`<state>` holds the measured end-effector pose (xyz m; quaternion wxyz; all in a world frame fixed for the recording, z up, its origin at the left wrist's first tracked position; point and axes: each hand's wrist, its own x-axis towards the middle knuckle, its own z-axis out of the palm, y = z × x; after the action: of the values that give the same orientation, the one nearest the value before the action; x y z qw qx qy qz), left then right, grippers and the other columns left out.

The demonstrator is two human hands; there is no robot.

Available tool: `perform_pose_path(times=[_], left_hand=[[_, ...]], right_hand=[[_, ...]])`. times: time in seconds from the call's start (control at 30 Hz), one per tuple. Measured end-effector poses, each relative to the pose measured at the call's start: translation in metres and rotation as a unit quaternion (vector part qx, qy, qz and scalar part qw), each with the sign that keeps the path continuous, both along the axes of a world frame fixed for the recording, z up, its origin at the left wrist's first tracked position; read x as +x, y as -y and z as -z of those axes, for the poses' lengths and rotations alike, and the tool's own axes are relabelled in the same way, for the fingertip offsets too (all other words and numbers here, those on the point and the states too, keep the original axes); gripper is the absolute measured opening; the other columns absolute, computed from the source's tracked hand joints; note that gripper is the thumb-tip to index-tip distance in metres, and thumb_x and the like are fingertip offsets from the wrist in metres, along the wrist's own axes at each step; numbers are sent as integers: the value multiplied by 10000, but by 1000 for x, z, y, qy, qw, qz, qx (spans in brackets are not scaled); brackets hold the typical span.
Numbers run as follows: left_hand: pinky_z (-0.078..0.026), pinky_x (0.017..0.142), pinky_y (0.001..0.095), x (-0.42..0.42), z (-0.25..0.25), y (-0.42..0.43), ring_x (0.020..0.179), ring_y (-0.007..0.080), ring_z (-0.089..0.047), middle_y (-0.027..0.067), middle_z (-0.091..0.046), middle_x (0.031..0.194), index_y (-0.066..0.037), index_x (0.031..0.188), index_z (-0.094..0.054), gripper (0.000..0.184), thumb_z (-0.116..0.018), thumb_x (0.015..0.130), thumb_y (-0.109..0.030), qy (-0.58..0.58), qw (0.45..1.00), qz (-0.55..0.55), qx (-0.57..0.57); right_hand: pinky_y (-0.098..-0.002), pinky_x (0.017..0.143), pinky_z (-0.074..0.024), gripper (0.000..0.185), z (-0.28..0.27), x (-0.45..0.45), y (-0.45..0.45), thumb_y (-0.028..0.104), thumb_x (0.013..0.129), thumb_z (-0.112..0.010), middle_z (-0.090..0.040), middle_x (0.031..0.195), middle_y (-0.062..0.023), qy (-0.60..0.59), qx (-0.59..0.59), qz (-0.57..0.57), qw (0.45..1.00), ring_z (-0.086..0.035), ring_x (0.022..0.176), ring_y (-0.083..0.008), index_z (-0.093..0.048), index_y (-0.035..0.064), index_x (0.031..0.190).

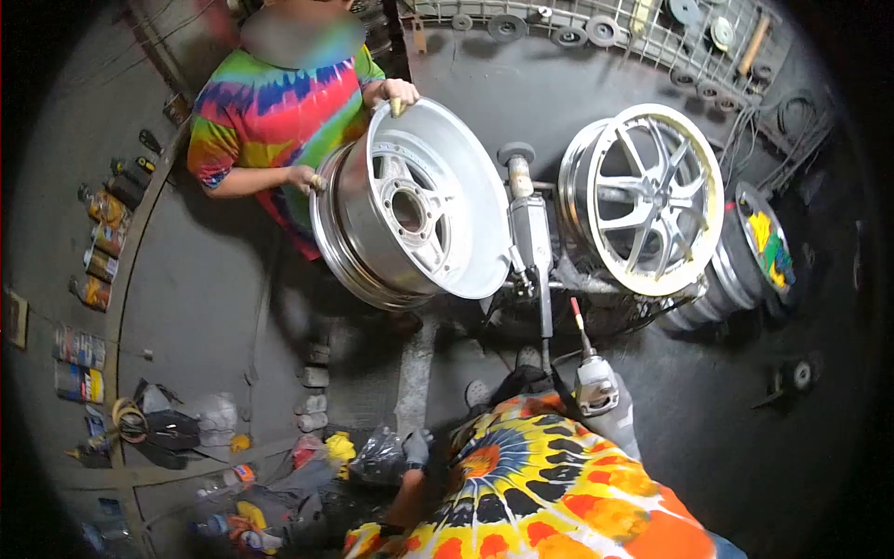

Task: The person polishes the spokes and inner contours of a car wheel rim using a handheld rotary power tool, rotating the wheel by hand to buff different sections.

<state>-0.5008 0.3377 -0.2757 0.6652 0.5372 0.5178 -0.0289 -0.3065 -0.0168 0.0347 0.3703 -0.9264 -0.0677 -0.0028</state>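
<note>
My left hand (pixel 416 448), in a grey glove, hangs low beside my tie-dye shirt, near a dark plastic bag (pixel 380 455); its fingers are too small and dim to read. At my right side, my right hand (pixel 622 424) appears as a light grey gloved shape closed around a die grinder (pixel 596 384). The grinder's thin shaft ends in a red tip (pixel 575 307) pointing up toward the wheels. Ahead of it a multi-spoke alloy wheel rim (pixel 656 197) stands tilted, with yellowish masking around its edge. A second grinder (pixel 532 233) with a round disc lies left of that rim.
Opposite me, a co-worker (pixel 284 130) grips a wide silver wheel rim (pixel 447 205) with both hands. More rims (pixel 731 279) stand at the right, one with coloured gloves (pixel 770 244) on it. Grinding discs (pixel 507 27) hang on a rack. Spray cans (pixel 98 265) line the left wall.
</note>
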Motion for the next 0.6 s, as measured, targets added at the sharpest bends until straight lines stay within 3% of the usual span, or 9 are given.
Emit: perform_pose_path(times=[0.03, 0.1, 0.33, 0.4, 0.43, 0.6], left_hand=[[-608, 740, 393, 1, 2, 0, 882, 268, -709, 150, -717, 957, 36, 1026, -674, 363, -480, 1052, -269, -7, 1000, 6, 8], [-628, 742, 407, 8, 10, -3, 879, 280, -704, 160, -693, 1026, 34, 1097, -632, 368, -455, 1072, -288, 13, 993, -81, -82], [-622, 795, 391, 8, -3, -3, 852, 262, -693, 155, -676, 1042, 38, 1111, -625, 387, -483, 1075, -321, -2, 993, -60, -101], [-586, 814, 340, 18, -43, 4, 835, 226, -685, 126, -684, 973, 26, 1098, -649, 399, -499, 1071, -342, -21, 998, -20, -52], [-541, 794, 319, 29, -88, 9, 806, 190, -671, 92, -697, 900, 12, 1028, -693, 455, -491, 1070, -394, -84, 991, 87, 58], [-497, 782, 356, 21, -94, 7, 806, 186, -649, 85, -716, 843, -9, 949, -739, 541, -443, 1071, -446, -124, 963, 181, 154]], right_hand=[[-394, 899, -557, 617, 1, 0, -1, 173, 729, -884, -696, 1147, -162, -1, 26, 5, 1000, -704, 1076, -321, -610, 46, 1267], [-394, 884, -564, 620, -9, -2, -9, 188, 711, -905, -717, 1120, -162, -4, 59, 21, 998, -720, 1063, -319, -606, 57, 1239], [-403, 843, -562, 599, -18, -2, -12, 164, 683, -907, -689, 1083, -168, -35, 55, 22, 998, -707, 1021, -355, -596, 57, 1184], [-406, 841, -563, 592, -9, -1, -8, 166, 688, -905, -692, 1078, -170, -41, 69, 28, 996, -709, 1016, -359, -595, 55, 1181], [-409, 838, -564, 586, -6, 0, -6, 168, 693, -904, -695, 1072, -172, -42, 77, 36, 996, -712, 1011, -363, -595, 53, 1178], [-412, 819, -569, 571, -4, 11, -1, 169, 714, -897, -713, 1050, -173, -74, 94, 36, 992, -725, 979, -362, -596, 42, 1182]])
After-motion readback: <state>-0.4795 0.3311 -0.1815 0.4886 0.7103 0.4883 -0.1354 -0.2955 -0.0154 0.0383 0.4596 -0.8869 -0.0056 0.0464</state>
